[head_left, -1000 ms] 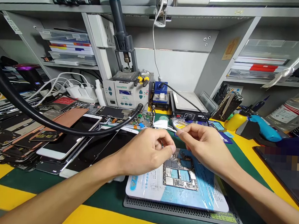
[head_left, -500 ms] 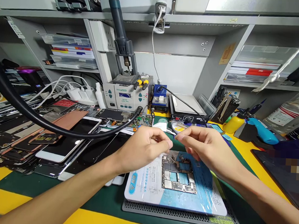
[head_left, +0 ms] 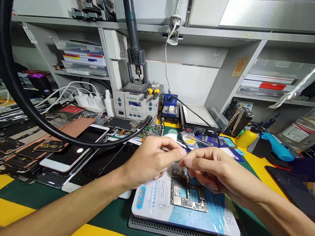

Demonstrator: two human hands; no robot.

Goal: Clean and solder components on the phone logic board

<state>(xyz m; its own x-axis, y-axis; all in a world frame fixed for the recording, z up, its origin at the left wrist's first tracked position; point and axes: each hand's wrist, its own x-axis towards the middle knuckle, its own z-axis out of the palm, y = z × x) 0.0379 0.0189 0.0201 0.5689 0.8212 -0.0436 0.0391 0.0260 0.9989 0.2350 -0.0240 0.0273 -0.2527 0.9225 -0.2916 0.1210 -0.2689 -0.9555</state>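
Note:
My left hand [head_left: 155,158] is closed in a pinch above the upper left part of a phone circuit board [head_left: 189,203]. Its fingertips meet those of my right hand [head_left: 213,167], which also pinches over the board's upper right. Whatever lies between the fingertips is too small to make out. The circuit board rests flat on a white and blue box [head_left: 159,214], which sits on a grey perforated mat [head_left: 177,235]. Both hands cover the back of the box.
A black hose [head_left: 65,138] arcs across the left side. Stacked phones and screens [head_left: 72,152] lie at left. Behind stand a soldering station [head_left: 134,104], a blue iron stand [head_left: 170,106] and a heating plate [head_left: 200,117]. A yellow bottle [head_left: 245,138] is at right.
My right hand has moved left and slightly down, so the fingertips of both hands now meet. The whole view has shifted slightly, and the shelf appears lower.

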